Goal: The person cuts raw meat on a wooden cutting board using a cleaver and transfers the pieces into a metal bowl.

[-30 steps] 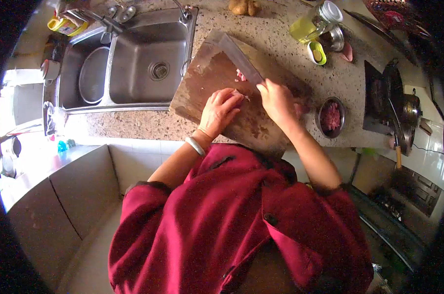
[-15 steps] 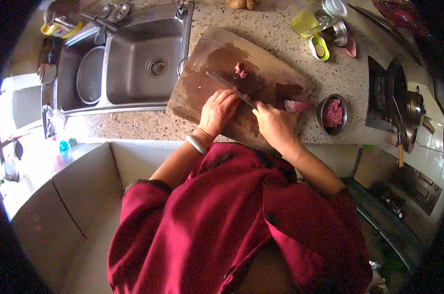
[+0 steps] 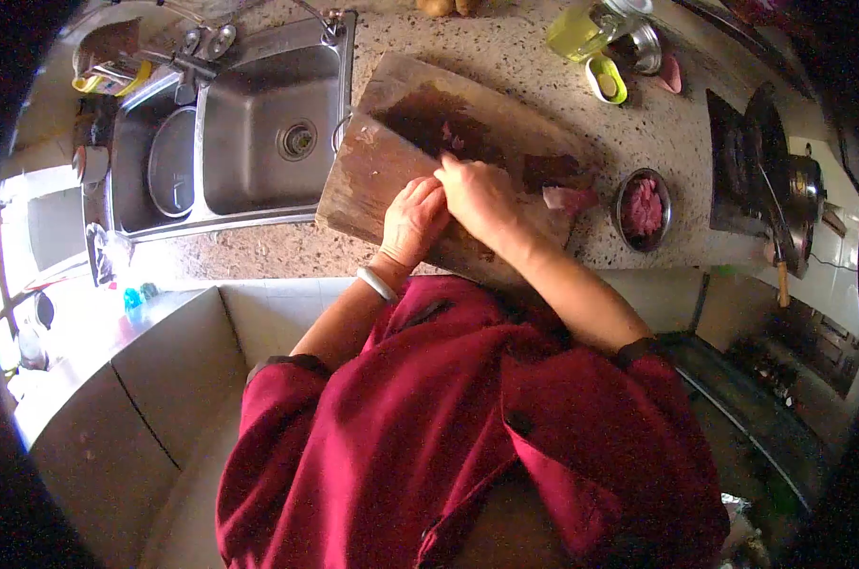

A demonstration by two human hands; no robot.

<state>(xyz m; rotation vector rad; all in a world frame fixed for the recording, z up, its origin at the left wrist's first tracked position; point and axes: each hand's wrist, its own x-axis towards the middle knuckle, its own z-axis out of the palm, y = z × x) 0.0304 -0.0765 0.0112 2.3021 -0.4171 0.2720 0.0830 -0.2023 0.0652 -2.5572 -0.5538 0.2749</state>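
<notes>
My right hand (image 3: pixel 481 197) is closed around the handle of a kitchen knife (image 3: pixel 406 140), whose thin blade points up and left over the wooden cutting board (image 3: pixel 363 185). My left hand (image 3: pixel 415 220), a pale bangle at its wrist, curls its fingers close beside the right hand. Whatever lies under those fingers is hidden. Beyond the knife, small meat scraps (image 3: pixel 451 137) sit on a wet, dark patch of the board. A larger piece of meat (image 3: pixel 570 198) rests near the board's right edge. Cut meat fills a metal bowl (image 3: pixel 644 210) to the right.
On the left is a double steel sink (image 3: pixel 273 123) with a faucet (image 3: pixel 190 71). A jar of yellowish liquid (image 3: pixel 581 36) and a small green-rimmed dish (image 3: pixel 607 80) stand at the back right. Farther right, a wok (image 3: pixel 769 156) is on the stove.
My right hand has moved up and left with the knife, coming against my left hand. The blade has shifted left over the board. The whole view has moved slightly.
</notes>
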